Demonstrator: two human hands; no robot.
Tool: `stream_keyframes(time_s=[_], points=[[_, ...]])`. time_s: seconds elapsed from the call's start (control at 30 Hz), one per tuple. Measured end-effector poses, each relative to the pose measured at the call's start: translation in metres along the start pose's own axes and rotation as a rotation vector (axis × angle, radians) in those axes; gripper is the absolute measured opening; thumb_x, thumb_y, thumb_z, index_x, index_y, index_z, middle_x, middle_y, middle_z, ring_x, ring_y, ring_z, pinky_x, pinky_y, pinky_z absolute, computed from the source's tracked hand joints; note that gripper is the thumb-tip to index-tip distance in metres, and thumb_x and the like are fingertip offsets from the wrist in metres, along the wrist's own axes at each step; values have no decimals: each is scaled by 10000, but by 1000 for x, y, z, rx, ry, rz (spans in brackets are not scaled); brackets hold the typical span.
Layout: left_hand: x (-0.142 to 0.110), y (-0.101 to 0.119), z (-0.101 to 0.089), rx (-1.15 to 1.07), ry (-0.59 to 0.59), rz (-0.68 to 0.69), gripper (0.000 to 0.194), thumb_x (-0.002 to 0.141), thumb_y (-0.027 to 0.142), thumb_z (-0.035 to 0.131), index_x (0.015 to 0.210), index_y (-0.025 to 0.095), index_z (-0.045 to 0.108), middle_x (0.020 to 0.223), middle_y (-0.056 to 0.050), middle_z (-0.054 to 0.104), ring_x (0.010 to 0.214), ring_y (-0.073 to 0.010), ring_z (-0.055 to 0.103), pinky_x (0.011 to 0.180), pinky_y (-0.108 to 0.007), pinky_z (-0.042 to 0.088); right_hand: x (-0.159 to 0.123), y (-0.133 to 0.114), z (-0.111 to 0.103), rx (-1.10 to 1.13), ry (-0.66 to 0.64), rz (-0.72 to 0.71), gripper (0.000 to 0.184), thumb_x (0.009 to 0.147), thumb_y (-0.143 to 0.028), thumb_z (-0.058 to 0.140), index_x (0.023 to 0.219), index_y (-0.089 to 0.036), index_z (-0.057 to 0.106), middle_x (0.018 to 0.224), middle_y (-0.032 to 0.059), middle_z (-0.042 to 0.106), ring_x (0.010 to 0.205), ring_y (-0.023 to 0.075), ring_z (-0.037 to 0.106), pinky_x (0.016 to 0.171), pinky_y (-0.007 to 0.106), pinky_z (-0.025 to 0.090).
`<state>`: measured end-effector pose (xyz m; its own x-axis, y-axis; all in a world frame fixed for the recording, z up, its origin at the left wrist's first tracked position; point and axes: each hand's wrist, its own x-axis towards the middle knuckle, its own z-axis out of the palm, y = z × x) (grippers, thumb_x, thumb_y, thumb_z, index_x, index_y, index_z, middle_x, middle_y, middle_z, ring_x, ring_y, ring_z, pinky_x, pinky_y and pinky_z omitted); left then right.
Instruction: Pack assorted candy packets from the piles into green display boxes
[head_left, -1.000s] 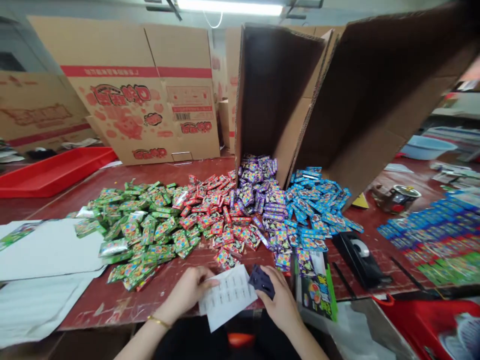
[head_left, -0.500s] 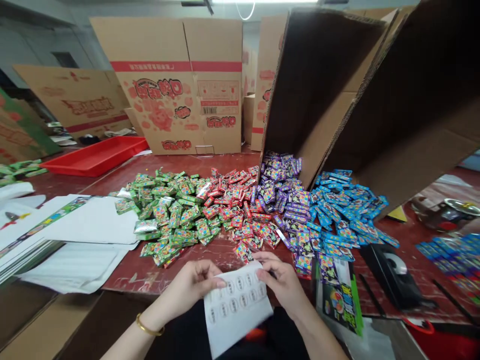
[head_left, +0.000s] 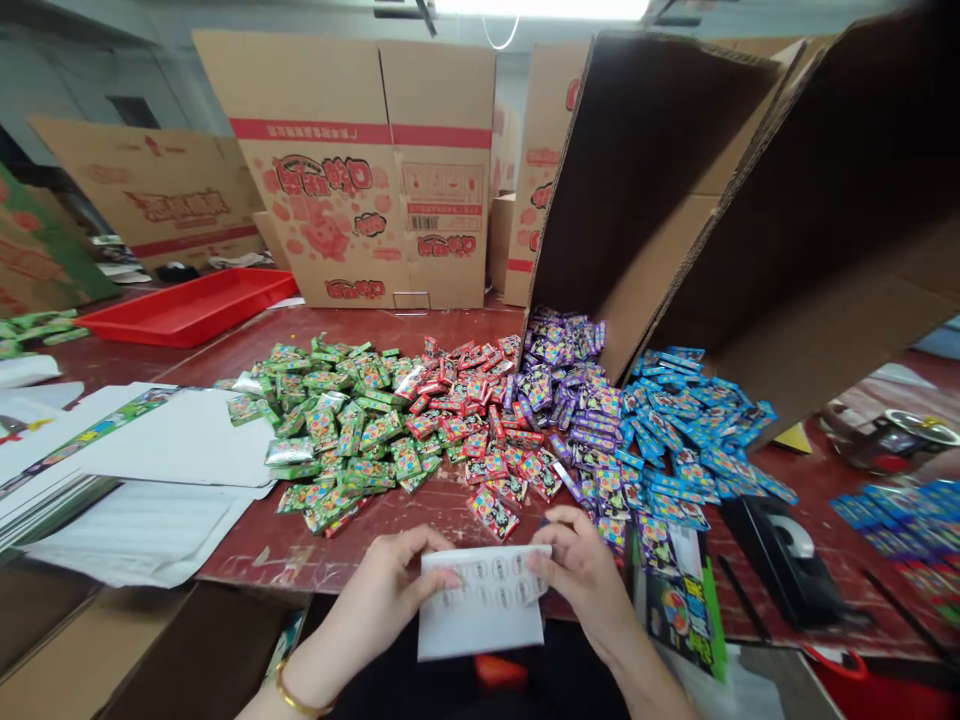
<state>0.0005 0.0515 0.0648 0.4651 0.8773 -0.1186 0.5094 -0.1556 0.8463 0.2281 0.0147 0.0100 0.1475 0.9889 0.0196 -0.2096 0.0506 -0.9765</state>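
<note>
A white sheet of round stickers is held between both hands above the table's front edge. Its upper part carries rows of oval printed labels. My left hand pinches the upper left corner, thumb on the printed face. At the upper right corner my right hand grips the sheet with thumb and fingers; the fingers behind it are partly hidden. Just beyond the hands lie small candy packets in heaps: green packets, red packets, purple packets and blue packets.
Cardboard boxes stand at the back, with open box flaps leaning at right. A red tray sits at back left, white sheets at left. A black tape dispenser and a printed candy bag lie at right.
The sticker sheet has turned level from its tilt, and its lower edge sits higher, with less of it showing. Both hands have shifted slightly, still holding its upper corners.
</note>
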Motion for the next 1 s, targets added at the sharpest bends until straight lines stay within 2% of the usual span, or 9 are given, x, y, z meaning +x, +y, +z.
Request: stream_keyframes(time_s=[0.03, 0.1, 0.2, 0.37, 0.5, 0.6, 0.73, 0.87, 1.0], points=[[-1, 0, 0, 7, -9, 9, 196, 792, 378, 627, 811, 184, 649, 769, -24, 687, 705, -192, 607, 588, -230, 434, 0, -2, 0, -28, -57, 18, 385, 636, -351, 776, 941, -195, 599, 679, -9, 619, 557, 142, 566, 491, 234, 462], [-2, 3, 0, 38, -30, 36, 205, 806, 384, 612, 786, 186, 665, 724, -16, 691, 659, -179, 606, 581, -226, 424, -1, -7, -1, -156, -137, 16, 261, 694, -351, 727, 854, -170, 629, 658, -2, 610, 555, 135, 548, 494, 225, 434], [-4, 9, -2, 142, -26, 84, 317, 864, 406, 527, 672, 177, 635, 588, 7, 617, 554, -142, 547, 515, -213, 361, -1, -17, 0, -385, -112, -105, 220, 790, -330, 618, 651, -160, 614, 611, 11, 588, 582, 144, 533, 535, 235, 404], [-7, 10, -3, 280, 35, 159, 431, 909, 400, 426, 539, 179, 426, 486, 54, 362, 459, -95, 373, 467, -231, 238, -2, -25, 4, -539, -78, -279, 303, 840, -319, 526, 572, -178, 520, 551, -21, 470, 549, 130, 454, 524, 231, 341], [-7, -2, 1, 165, 88, 102, 463, 904, 439, 399, 524, 199, 287, 502, 70, 233, 462, -92, 256, 454, -246, 180, -4, -12, 10, -549, -53, -224, 442, 871, -418, 437, 512, -207, 290, 514, -58, 248, 479, 99, 296, 463, 233, 229], [-5, -13, 9, -113, 118, 4, 463, 876, 520, 404, 548, 201, 333, 533, 67, 259, 492, -97, 257, 457, -229, 210, -7, 2, 14, -506, -50, -129, 451, 879, -489, 381, 546, -216, 248, 528, -58, 228, 483, 98, 269, 457, 233, 212], [-2, -23, 21, -432, 71, -114, 420, 737, 574, 601, 711, 165, 512, 565, 48, 435, 507, -102, 355, 471, -209, 276, -10, 14, 11, -474, -35, -78, 444, 860, -502, 431, 547, -213, 303, 536, -58, 247, 489, 102, 287, 460, 230, 222], [-4, -25, 24, -329, 150, -120, 451, 730, 587, 597, 621, 160, 499, 511, 65, 375, 476, -88, 297, 442, -204, 216, -11, 18, 5, -407, -82, -51, 329, 840, -470, 497, 698, -174, 521, 570, -35, 408, 524, 122, 400, 489, 222, 305], [-7, -20, 23, -213, 195, -52, 479, 772, 562, 547, 517, 177, 418, 488, 76, 280, 468, -82, 242, 435, -217, 176, -11, 21, 1, -447, -7, -90, 357, 852, -455, 482, 639, -170, 509, 529, -47, 363, 487, 107, 360, 464, 221, 277]])
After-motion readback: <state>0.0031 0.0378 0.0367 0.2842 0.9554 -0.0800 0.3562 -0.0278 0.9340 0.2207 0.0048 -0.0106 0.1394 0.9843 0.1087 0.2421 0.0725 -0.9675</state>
